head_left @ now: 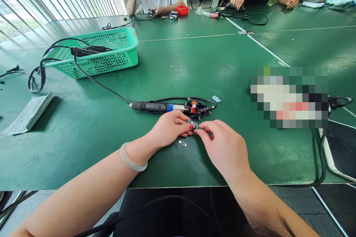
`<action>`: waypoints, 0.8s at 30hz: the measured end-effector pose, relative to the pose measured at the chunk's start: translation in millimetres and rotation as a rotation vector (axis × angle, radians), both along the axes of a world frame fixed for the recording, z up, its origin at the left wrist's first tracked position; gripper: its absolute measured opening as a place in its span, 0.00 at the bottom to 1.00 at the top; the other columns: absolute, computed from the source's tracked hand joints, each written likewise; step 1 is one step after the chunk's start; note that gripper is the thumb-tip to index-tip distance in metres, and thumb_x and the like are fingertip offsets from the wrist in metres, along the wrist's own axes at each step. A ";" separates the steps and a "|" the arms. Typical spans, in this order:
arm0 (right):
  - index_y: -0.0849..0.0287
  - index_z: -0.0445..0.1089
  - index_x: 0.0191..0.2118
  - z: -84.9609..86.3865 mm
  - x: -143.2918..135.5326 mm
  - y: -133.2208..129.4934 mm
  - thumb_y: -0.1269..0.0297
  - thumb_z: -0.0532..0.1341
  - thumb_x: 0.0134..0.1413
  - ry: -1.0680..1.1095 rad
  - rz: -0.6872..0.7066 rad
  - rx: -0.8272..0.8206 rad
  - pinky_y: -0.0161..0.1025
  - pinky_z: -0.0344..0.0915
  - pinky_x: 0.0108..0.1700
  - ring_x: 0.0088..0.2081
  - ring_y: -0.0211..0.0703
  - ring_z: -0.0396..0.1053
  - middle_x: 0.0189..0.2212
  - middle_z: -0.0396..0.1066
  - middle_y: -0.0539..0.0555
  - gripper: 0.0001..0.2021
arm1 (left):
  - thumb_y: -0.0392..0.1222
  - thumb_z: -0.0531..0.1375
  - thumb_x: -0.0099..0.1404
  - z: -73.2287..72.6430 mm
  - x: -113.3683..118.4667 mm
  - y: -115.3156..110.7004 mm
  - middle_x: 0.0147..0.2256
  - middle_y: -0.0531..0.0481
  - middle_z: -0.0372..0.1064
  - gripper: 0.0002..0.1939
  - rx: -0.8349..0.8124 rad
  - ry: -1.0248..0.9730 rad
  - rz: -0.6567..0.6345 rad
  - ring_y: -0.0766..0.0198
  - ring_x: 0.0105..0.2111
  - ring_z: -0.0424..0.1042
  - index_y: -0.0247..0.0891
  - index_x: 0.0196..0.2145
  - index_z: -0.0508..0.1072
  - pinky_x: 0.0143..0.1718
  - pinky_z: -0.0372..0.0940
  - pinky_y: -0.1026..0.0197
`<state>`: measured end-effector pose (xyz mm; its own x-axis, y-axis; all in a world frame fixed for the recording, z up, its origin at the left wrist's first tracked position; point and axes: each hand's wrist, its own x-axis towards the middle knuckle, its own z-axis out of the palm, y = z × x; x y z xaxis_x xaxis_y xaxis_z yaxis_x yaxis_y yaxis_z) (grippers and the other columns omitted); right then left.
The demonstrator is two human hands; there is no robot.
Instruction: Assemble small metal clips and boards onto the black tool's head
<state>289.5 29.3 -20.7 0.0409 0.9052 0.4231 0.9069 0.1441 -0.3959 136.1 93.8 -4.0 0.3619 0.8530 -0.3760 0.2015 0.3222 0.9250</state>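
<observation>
Between the thumb and fingers of my left hand [172, 129] is a small circuit board [193, 122] with dark and white markings. My right hand [222, 144] is closed in a pinch at the board's right edge, and its fingertips partly cover that side. Just beyond the hands lies an opened handheld device [155, 107], with a black barrel, a blue band, a silver section and exposed red parts and wires. A small white rectangular piece [182, 143] rests on the table below my left fingertips. Another small pale piece [216, 99] lies past the device's right end.
A green basket [130, 50] with black cables stands at the back left of the green table [178, 70]. A folded wrapper [30, 113] lies at left. Blurred items [289, 98] and a dark, white-edged object [342, 148] are at right. Several people sit across the table.
</observation>
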 end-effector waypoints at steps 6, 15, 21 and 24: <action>0.56 0.72 0.35 1.2 -0.6 1.3 0.63 0.63 0.54 0.020 0.003 -0.013 0.33 0.55 0.24 0.24 0.35 0.67 0.28 0.72 0.46 0.04 | 0.33 0.64 0.58 0.4 -0.3 1.4 0.24 0.49 0.75 0.08 0.005 0.001 0.008 0.68 0.25 0.74 0.32 0.33 0.67 0.29 0.69 0.66; 0.56 0.75 0.32 0.7 -3.8 -6.0 0.65 0.61 0.56 -0.011 0.350 0.079 0.33 0.59 0.29 0.27 0.34 0.68 0.28 0.71 0.48 0.05 | 0.34 0.64 0.58 0.3 -0.9 0.9 0.22 0.52 0.73 0.07 0.013 -0.005 0.011 0.70 0.23 0.72 0.33 0.34 0.67 0.27 0.67 0.67; 0.54 0.76 0.35 -7.4 -9.1 -6.7 0.66 0.64 0.53 -0.110 0.401 -0.038 0.35 0.57 0.28 0.26 0.35 0.67 0.27 0.70 0.47 0.04 | 0.34 0.64 0.58 -1.0 -1.9 1.4 0.22 0.52 0.73 0.08 0.000 -0.001 0.016 0.70 0.23 0.72 0.34 0.34 0.68 0.28 0.67 0.66; 0.54 0.76 0.33 -9.7 -11.4 -6.9 0.67 0.61 0.56 -0.179 0.385 -0.017 0.36 0.55 0.26 0.25 0.35 0.66 0.26 0.69 0.47 0.06 | 0.34 0.64 0.58 -1.8 -1.6 1.5 0.23 0.52 0.73 0.07 0.010 -0.010 0.007 0.70 0.23 0.72 0.33 0.34 0.68 0.28 0.67 0.67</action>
<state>278.1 22.4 -30.5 -0.3739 0.8470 0.3778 0.8430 0.4803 -0.2424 134.4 95.3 -5.8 0.3595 0.8593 -0.3638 0.1895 0.3145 0.9301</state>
